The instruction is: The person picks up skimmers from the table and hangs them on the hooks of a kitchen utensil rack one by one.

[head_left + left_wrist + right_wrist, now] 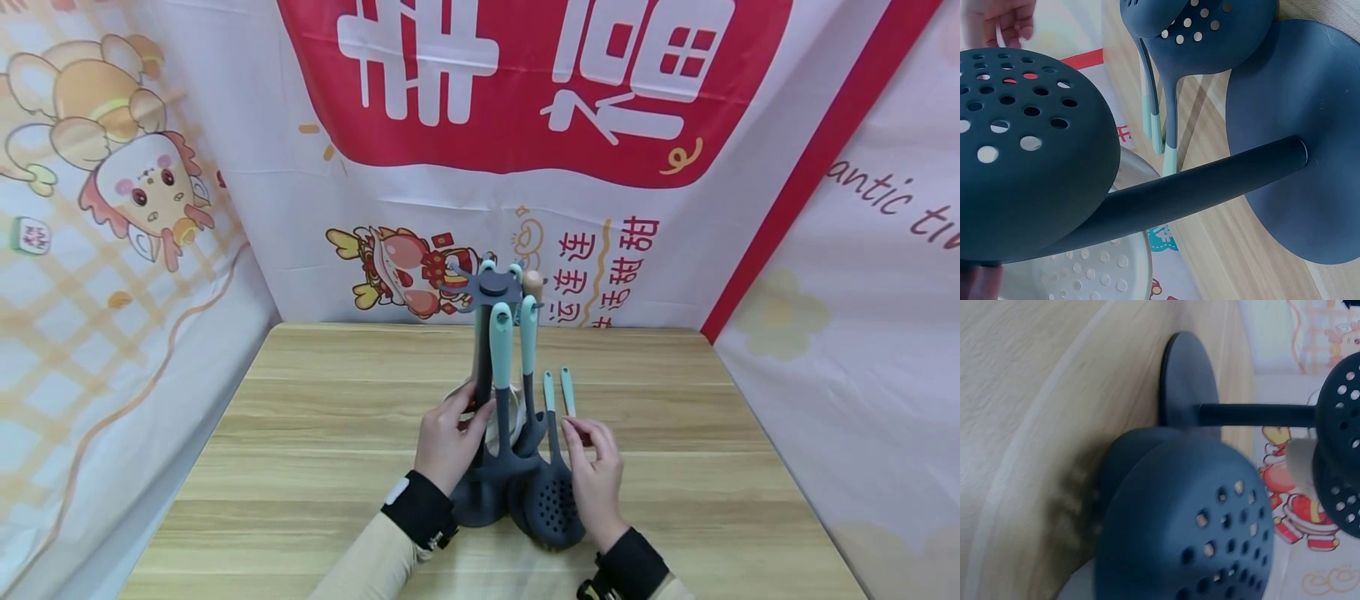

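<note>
A dark utensil stand [480,500] with a round base and upright pole is centred on the table. My left hand [447,442] grips its pole; fingers and thumb lie around it. Mint-handled utensils hang from its top, among them a dark perforated one [1035,169] close to the left wrist camera. A pale perforated strainer [1085,272] hangs behind. Beside the base, on its right, a dark skimmer [555,508] lies with other dark utensils, handles pointing away. Above them hovers my right hand [597,475], fingers loosely bent, with nothing visible in it.
The wooden table [337,400] extends around the stand on every side. Printed cloth [247,158] hangs behind it and along both sides. At the stand's top, a wooden handle end [532,285] shows beside the hooks [491,285].
</note>
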The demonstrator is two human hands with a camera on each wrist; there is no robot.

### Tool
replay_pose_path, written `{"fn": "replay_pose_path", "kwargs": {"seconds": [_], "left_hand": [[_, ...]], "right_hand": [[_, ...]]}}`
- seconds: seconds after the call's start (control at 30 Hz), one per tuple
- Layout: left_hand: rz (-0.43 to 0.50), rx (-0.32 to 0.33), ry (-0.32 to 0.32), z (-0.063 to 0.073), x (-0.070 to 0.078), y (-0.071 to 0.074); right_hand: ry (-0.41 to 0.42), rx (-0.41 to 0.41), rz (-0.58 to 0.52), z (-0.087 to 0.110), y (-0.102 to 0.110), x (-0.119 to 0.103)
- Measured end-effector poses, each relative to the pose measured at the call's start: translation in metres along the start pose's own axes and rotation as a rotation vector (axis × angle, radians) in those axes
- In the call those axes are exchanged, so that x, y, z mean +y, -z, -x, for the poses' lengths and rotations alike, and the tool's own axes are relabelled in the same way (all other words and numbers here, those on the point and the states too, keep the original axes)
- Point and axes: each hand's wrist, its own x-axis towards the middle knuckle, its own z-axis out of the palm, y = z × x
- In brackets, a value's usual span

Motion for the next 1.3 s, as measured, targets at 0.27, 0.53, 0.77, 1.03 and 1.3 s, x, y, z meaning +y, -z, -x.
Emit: {"fn": "replay_pose_path", "kwargs": {"seconds": [0.27, 0.53, 0.77, 1.03, 1.3], "left_hand": [[-0.005, -0.007, 0.01, 0.0, 0.0, 0.001], [-0.002, -0.006, 0.003, 0.001, 0.0, 0.0], [-0.003, -0.01, 0.009, 0.002, 0.0, 0.001], [-0.005, -0.009, 0.011, 0.001, -0.001, 0.001], [0.003, -0.006, -0.001, 0.001, -0.001, 0.001]], "right_hand": [[-0.122, -0.015, 0.058, 0.002, -0.001, 0.029], [-0.306, -0.131, 0.151, 0.003, 0.001, 0.052], [-0.448, -0.258, 0.178, 0.003, 0.001, 0.057], [-0.492, -0.327, 0.232, 0.002, -0.001, 0.062], [-0.522, -0.387, 0.283, 0.002, -0.002, 0.064]]}}
